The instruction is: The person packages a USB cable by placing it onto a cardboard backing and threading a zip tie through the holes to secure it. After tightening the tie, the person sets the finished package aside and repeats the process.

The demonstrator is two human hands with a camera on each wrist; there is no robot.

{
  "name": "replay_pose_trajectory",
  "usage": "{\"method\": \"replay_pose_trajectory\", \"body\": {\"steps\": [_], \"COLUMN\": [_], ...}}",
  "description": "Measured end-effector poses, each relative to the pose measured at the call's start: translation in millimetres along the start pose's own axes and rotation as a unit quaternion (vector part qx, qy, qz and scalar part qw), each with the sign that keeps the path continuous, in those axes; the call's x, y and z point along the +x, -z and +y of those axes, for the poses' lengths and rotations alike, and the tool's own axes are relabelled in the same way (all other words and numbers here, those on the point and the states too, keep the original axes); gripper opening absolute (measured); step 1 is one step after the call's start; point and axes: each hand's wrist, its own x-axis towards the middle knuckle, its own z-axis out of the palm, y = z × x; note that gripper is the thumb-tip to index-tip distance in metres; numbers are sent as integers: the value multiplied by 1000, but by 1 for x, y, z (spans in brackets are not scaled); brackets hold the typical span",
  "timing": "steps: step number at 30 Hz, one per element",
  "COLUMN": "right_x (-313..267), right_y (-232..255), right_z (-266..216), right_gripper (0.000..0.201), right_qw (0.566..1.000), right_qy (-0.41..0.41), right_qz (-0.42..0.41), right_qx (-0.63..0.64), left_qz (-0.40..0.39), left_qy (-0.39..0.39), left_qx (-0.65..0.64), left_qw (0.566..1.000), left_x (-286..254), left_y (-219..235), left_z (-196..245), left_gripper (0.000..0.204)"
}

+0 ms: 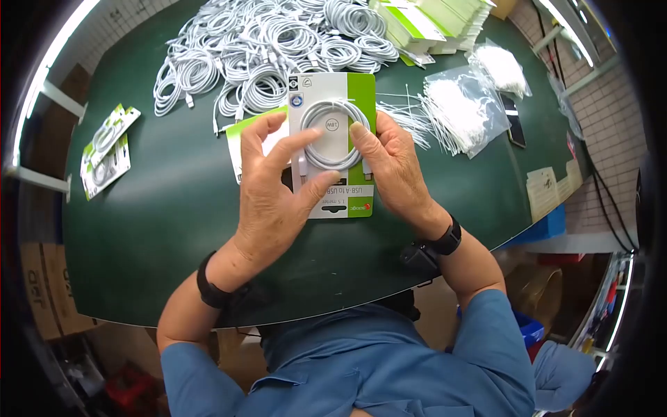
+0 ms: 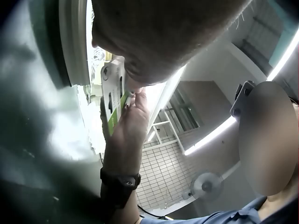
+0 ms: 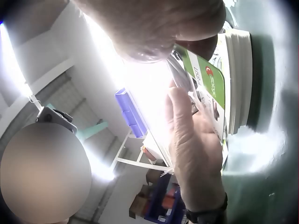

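Table (image 1: 153, 250), one, dark green top. Wall (image 2: 161, 173), pale tile in a grid. Tube light (image 2: 210, 136), overhead, lit. Fan (image 2: 206, 186), round, pale. Cartons (image 1: 43, 288), brown, left of the table.

Green-and-white card (image 1: 337, 148) partly behind left hand (image 1: 272, 186)

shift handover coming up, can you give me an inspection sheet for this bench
Surface: dark green tabletop, small pale marks near the front edge
Job's things: printed USB cable card, in hand; two carded cables, overlapping at left; white plastic ties, in and beside clear bags
Clutter: smartphone, beside the ties
Hands: right hand pinches the card; left hand has thumb and index finger over its front
Cables: heap of coiled white cables, far side; one coil on the held card
Surroundings: cardboard boxes, lower left
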Motion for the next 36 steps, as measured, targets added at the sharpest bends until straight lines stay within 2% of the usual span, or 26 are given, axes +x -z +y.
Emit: {"method": "replay_pose_trajectory", "body": {"steps": [3, 7, 11, 20, 23, 24, 26, 32, 36], "right_x": [-3, -7, -10, -8, -5, -5, -5, -7, -8], "right_y": [0, -1, -5, -3, 0, 1, 0, -2, -1], "right_z": [1, 2, 2, 3, 1, -1, 0, 3, 7], "right_gripper": [37, 38, 39, 39, 38, 37, 36, 34, 33], "right_qw": [1000, 1000, 999, 1000, 1000, 1000, 999, 1000, 1000], "right_qy": [11, 2, 6, 9, -12, -26, -40, -2, 0], "right_qz": [9, 5, -9, -8, -7, -6, -6, -9, 1], "right_qx": [14, 27, 51, 8, 0, 9, 17, -2, 6], "left_qz": [-72, -83, -99, -81, -155, -156, -144, -131, -79], "left_qy": [76, 70, 92, 70, 136, 138, 110, 72, 33], "left_qx": [-120, -158, -108, -176, -179, -179, -161, -117, -71], "left_qw": [987, 981, 985, 978, 962, 962, 970, 982, 994], "left_x": [-7, -10, -4, 1, 4, 3, 2, 4, 4], "left_y": [-9, -14, -7, -5, 5, 5, 4, -2, -10], "left_z": [-4, -4, -4, -10, -11, -11, -13, -11, -8], "left_gripper": [38, 29, 23, 16, 20, 20, 23, 20, 16]}}
